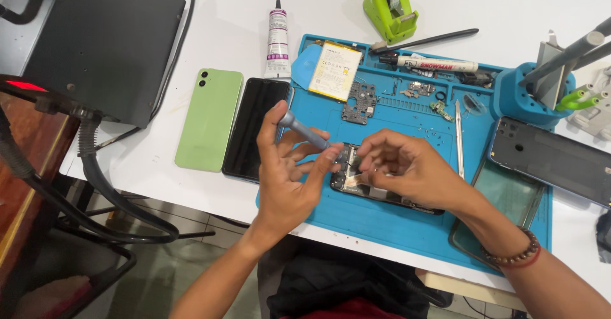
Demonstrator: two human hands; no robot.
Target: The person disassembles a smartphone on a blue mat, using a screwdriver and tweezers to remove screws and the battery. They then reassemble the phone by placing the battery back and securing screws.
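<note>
So the left hand [286, 179] is holding a grey-blue precision screwdriver [304, 132] pencil-style, its grip closed around the handle with the tip angling down into the opened phone [375, 182], which is lying on the blue repair mat [394, 220] right at the front edge of the white desk [223, 32]. The right hand [407, 169] is resting on top of that phone, fingers pinched together over the inner frame; that grip looks closed on something tiny, maybe a screw or a flex tab, but it's too small for me to tell. Pressing down there is probably also keeping the phone from sliding while the driver is turning. Everything pulled out is sitting at the back of the mat, out of the work zone: the yellowish battery [333, 69], a dark circuit board [359, 102], and small bits in the tray slots. A green back cover [209, 119] and a black screen panel [256, 128] are lying side by side just off the mat's left edge, with a glue tube [277, 44] standing behind them and a green tape dispenser [389, 7] further back.
</note>
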